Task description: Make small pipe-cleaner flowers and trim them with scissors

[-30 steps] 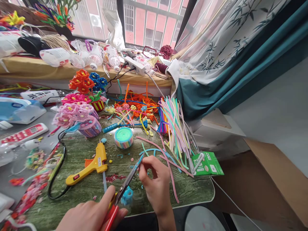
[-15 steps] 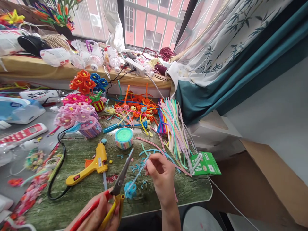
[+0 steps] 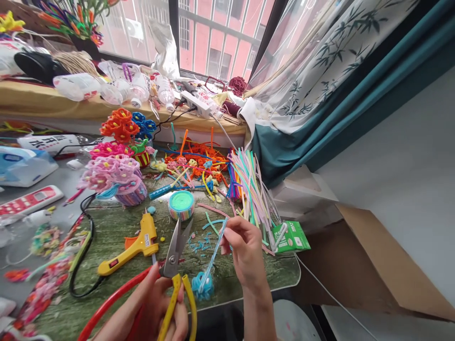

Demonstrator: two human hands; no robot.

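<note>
My left hand (image 3: 161, 308) is wrapped round the handles of a pair of scissors (image 3: 173, 258), one handle red and the other yellow. Their blades stand apart, pointing up and away from me. Between thumb and fingertips, my right hand (image 3: 247, 251) pinches the pale blue stem of a pipe-cleaner flower (image 3: 203, 285). The blue flower head hangs low at the stem's lower end, right of the scissors and apart from the blades. Small blue clippings (image 3: 201, 244) are scattered on the table behind it.
A yellow hot glue gun (image 3: 137, 244) lies left of the scissors, its black cord curling beside it. Beyond are a round striped pot (image 3: 181, 205) with a green top, pink pipe-cleaner flowers (image 3: 112, 170), a bundle of pipe cleaners (image 3: 250, 184) and a green packet (image 3: 293, 237).
The scissors' blades have spread apart and turned more upright. My right hand has shifted slightly right with the blue flower. The whole view has moved a little.
</note>
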